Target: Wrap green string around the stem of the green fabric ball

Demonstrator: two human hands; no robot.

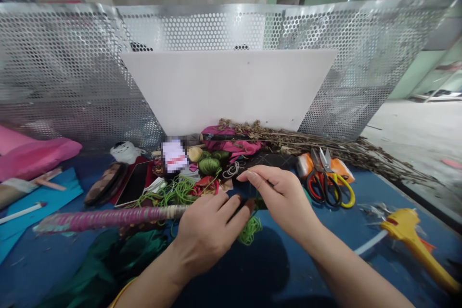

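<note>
My left hand (209,228) is closed around a long stick (119,217). Purple-pink wrapping covers much of the stick's left part, and a bare-looking stretch shows beside my fingers. Past my left hand, a short dark green part of the stick comes out on the right. Just above that end, my right hand (277,192) has its thumb and fingers brought together in a pinch. What it pinches, if anything, is too fine to make out. A bunch of bright green yarn (250,230) hangs under the stick beside my left fingers. More green yarn (171,192) lies tangled behind it.
Scissors (321,183) and a yellow glue gun (404,224) lie to the right. Dried stems (325,139) stretch along the back before a white board (231,91) and a perforated metal screen (361,57). Dark green cloth (104,264) and a phone (133,184) are at left.
</note>
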